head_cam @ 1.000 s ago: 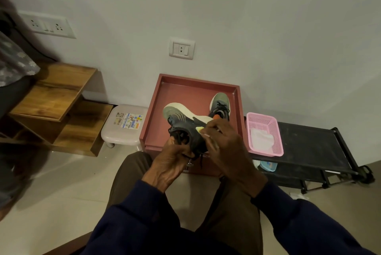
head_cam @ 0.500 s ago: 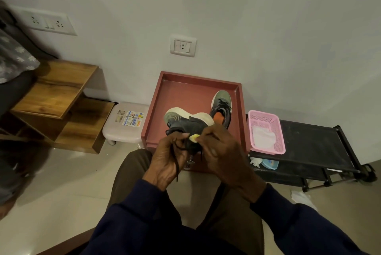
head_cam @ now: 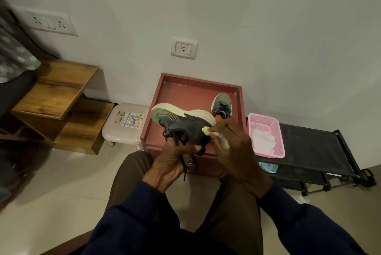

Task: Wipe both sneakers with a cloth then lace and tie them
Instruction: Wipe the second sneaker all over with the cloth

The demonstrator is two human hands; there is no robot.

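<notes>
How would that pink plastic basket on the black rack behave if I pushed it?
Probably light: the pink basket has thin mesh walls and holds only a white cloth. It would likely slide rather than tip, being low and wide. It sits near an edge of the black rack, so could fall.

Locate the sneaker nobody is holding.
Head view: the loose sneaker sits in the far right corner of the red tray, just beyond the right hand, left of the pink basket.
</notes>
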